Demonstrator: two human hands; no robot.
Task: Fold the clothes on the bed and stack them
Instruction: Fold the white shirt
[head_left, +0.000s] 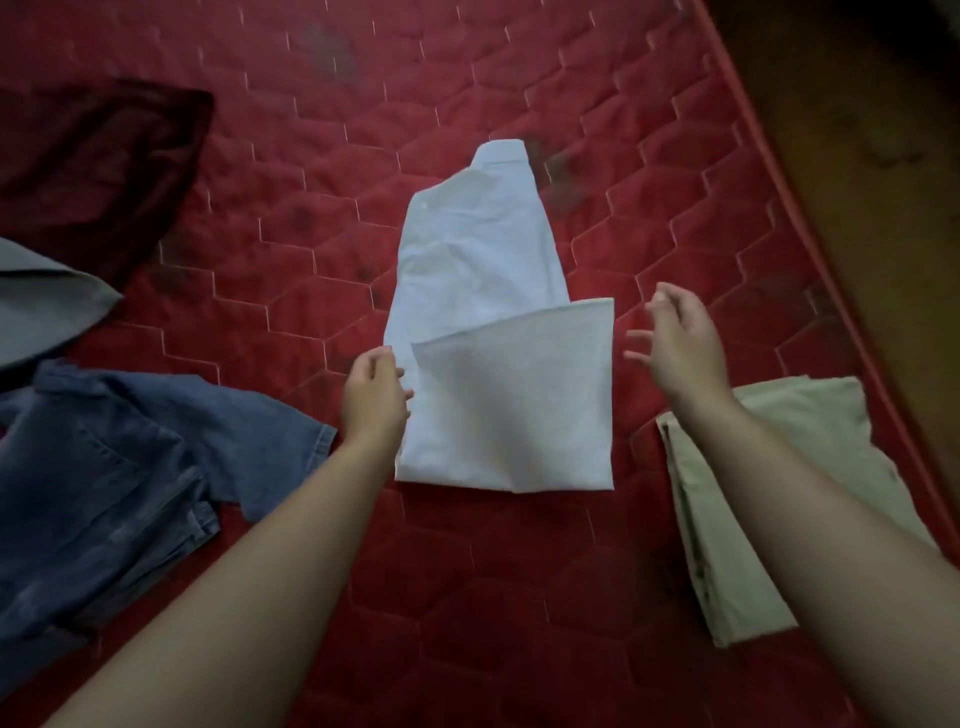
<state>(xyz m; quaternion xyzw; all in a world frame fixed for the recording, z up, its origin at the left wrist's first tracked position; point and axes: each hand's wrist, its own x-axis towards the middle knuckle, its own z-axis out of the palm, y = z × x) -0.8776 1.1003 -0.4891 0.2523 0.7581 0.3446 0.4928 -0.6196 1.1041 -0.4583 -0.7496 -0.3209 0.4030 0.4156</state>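
Folding of the white cotton shirt (483, 260) is midway: left hand (374, 397) curled at its edge, grip unclear; right hand (675, 343) spread, empty. Next likely needs both pinching near corners.

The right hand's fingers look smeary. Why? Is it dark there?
In the head view the right hand is blurred at the fingertips, probably from moving; the left hand at the white shirt looks sharper; light is dim, corners darkest; the wide lens bends the bed edge.
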